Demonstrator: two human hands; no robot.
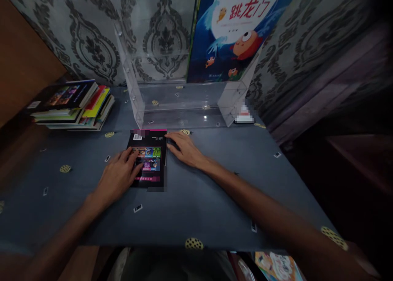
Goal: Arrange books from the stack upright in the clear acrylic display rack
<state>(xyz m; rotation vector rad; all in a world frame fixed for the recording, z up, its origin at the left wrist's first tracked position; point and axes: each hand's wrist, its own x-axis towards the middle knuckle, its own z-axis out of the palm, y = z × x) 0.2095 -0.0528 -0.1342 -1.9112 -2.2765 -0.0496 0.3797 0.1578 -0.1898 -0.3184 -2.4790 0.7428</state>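
Observation:
A black book [152, 162] with a barcode and rows of small coloured pictures lies flat on the blue-grey patterned tablecloth. My left hand [118, 170] rests on its left side, fingers spread over the cover. At the book's upper right edge, the fingertips of my right hand [186, 150] touch or nearly touch it, with the fingers stretched out and the palm low over the cloth. Just beyond the book stands a clear acrylic rack [181, 113], and a blue picture book [211, 39] with orange fish and Chinese characters leans upright in its right part.
A stack of books [69, 109] sits at the back left, a black one on top. To the right of the rack is a small blurred white object [244, 114]. Patterned wallpaper [166, 35] rises behind the table. Below the front edge a colourful book [278, 266] shows.

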